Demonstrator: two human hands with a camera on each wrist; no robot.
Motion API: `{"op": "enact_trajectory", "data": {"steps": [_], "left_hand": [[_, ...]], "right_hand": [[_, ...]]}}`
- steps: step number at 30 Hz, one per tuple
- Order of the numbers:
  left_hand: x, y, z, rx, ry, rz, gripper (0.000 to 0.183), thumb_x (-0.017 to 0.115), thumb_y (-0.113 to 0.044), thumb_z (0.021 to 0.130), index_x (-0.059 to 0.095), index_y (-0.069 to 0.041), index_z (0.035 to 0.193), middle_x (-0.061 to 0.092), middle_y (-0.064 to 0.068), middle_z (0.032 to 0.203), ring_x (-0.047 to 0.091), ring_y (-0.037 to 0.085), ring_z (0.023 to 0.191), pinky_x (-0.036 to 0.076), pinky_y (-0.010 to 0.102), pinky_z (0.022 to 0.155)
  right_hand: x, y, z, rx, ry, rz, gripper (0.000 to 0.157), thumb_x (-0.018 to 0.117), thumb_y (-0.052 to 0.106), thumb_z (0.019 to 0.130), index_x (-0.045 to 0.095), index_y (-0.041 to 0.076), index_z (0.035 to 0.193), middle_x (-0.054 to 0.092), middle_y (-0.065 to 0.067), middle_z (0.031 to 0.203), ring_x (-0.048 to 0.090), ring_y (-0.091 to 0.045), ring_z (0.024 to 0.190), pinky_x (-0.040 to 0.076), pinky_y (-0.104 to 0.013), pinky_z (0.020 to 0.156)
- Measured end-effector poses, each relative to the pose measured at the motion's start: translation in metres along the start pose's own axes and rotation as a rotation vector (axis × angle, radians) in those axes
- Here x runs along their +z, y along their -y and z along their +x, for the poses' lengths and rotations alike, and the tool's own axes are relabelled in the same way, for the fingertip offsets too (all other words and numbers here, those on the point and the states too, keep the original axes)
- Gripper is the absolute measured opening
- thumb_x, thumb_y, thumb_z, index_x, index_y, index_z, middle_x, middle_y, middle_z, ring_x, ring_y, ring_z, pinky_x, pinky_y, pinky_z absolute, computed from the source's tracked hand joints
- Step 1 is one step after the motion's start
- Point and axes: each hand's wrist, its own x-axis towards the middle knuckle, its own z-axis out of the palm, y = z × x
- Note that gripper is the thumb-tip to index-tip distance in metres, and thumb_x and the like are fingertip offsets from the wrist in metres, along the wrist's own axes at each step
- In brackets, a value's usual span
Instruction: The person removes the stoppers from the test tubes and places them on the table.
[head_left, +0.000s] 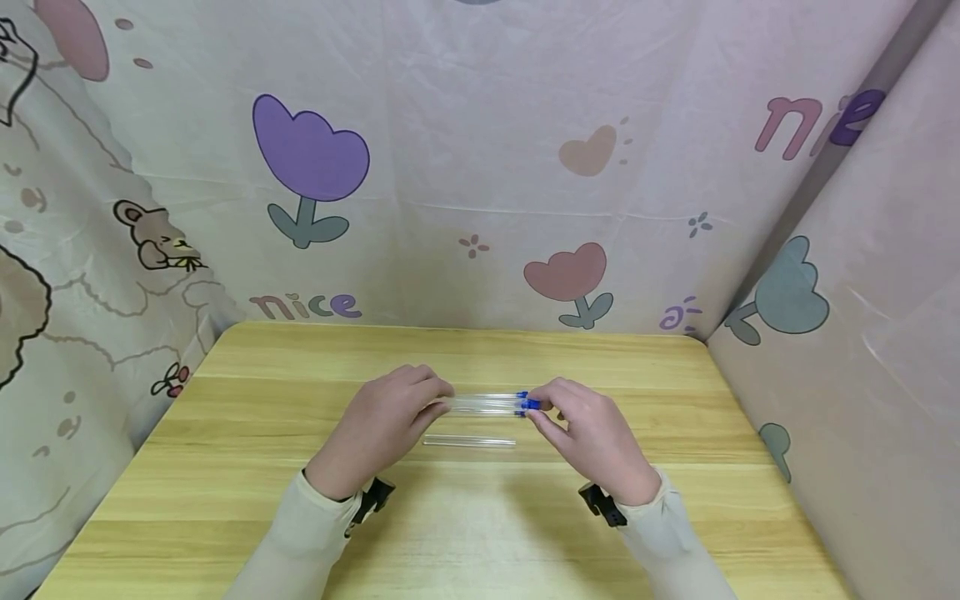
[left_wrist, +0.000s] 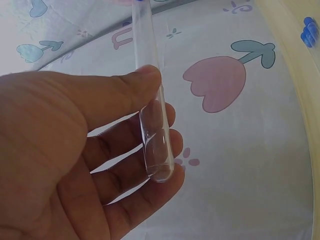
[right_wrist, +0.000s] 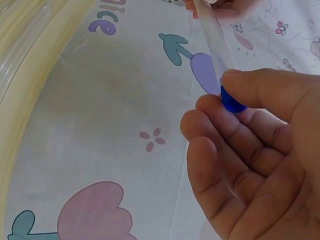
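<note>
Printed cloth (head_left: 450, 150) hangs behind and beside a pale wooden tabletop (head_left: 465, 533). At the middle of the scene a clear tube (left_wrist: 154, 130) is held sideways, its rounded end at nine o'clock and its blue cap (right_wrist: 232, 101) at three. The person's left hand (head_left: 384, 421) pinches it near the rounded end between thumb and fingers; the right hand (head_left: 596, 425) pinches the cap between thumb and forefinger. Just beside it in the head view show other blue-capped tubes (head_left: 495, 412), and toward six o'clock a clear piece (head_left: 470, 442) lies sideways. Dark wrist fittings (head_left: 602, 504) sit against light sleeves (head_left: 300, 533). On the cloth, a purple flower (head_left: 311, 158) stands toward eleven o'clock, a pink one toward one.
</note>
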Motion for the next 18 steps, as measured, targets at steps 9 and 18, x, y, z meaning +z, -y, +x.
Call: {"op": "enact_trajectory", "data": {"steps": [9, 18], "left_hand": [[-0.0005, 0.0001, 0.0000, 0.001, -0.001, -0.003, 0.009, 0.080, -0.018, 0.093, 0.077, -0.018, 0.102, 0.071, -0.009, 0.096, 0.067, 0.010, 0.087, 0.058, 0.028, 0.072], [0.0001, 0.0010, 0.0002, 0.001, 0.001, -0.021, 0.009, 0.079, -0.018, 0.093, 0.078, -0.016, 0.102, 0.071, -0.008, 0.096, 0.067, 0.010, 0.087, 0.058, 0.028, 0.073]], "right_hand": [[0.0002, 0.0007, 0.0001, 0.020, -0.012, 0.018, 0.014, 0.083, 0.012, 0.089, 0.074, 0.012, 0.100, 0.071, 0.007, 0.093, 0.065, -0.008, 0.076, 0.057, -0.024, 0.066], [-0.0012, 0.0008, 0.0005, 0.007, -0.005, 0.019, 0.014, 0.082, 0.011, 0.089, 0.074, 0.011, 0.101, 0.071, 0.007, 0.094, 0.064, -0.006, 0.076, 0.057, -0.021, 0.069]]}}
